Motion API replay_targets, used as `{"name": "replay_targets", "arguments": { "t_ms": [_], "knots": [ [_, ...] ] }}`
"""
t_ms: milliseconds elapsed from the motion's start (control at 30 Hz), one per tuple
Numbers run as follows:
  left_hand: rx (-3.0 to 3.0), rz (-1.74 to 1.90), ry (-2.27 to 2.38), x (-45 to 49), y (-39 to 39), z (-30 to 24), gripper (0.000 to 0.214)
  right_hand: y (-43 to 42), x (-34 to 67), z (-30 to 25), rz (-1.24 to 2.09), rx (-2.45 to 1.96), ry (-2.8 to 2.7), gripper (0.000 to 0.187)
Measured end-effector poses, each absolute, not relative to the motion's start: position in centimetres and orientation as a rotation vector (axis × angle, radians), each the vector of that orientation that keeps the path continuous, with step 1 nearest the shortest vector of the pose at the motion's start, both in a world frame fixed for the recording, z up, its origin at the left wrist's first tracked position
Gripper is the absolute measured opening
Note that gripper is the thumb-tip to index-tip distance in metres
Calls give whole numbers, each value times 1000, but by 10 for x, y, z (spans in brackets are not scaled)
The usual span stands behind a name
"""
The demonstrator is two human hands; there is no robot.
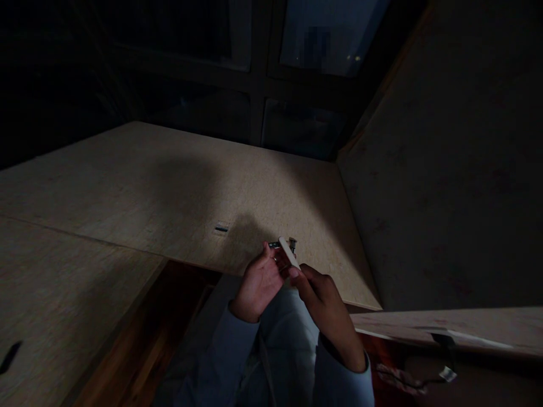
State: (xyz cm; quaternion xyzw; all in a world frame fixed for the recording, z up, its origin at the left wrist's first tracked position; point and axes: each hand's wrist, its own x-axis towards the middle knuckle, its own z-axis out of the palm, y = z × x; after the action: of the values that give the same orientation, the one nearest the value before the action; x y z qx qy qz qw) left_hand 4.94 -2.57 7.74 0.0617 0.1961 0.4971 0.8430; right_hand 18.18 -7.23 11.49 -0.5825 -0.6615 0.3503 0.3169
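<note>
My left hand (257,285) is curled closed around a small dark part (275,245) that sticks out past its fingertips; I cannot make out what the part is. My right hand (324,302) pinches a thin pale stick-like tool (288,252), whose tip rests against that dark part. Both hands meet just over the near edge of a plywood board (178,192). Light-blue sleeves cover both forearms.
A small dark slot (221,228) is cut in the plywood board left of my hands. A second plywood panel (63,294) lies at the lower left, another (458,169) stands upright at the right. A cable with a white connector (447,373) hangs at lower right. Dark windows behind.
</note>
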Motion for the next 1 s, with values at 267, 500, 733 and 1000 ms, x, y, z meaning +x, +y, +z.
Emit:
{"name": "replay_targets", "arguments": {
  "t_ms": [267,500,733,1000],
  "knots": [
    [130,1054,420,48,-28,84,33,-70,180,113,925,-1502,-1763,45],
    [123,1075,432,48,-26,82,32,-71,185,113,923,-1533,-1706,44],
    [80,1040,464,46,-26,77,36,-68,174,109,1019,-1434,-1782,44],
    [95,1088,433,49,-24,79,35,-65,187,106,925,-1548,-1691,45]
  ]
}}
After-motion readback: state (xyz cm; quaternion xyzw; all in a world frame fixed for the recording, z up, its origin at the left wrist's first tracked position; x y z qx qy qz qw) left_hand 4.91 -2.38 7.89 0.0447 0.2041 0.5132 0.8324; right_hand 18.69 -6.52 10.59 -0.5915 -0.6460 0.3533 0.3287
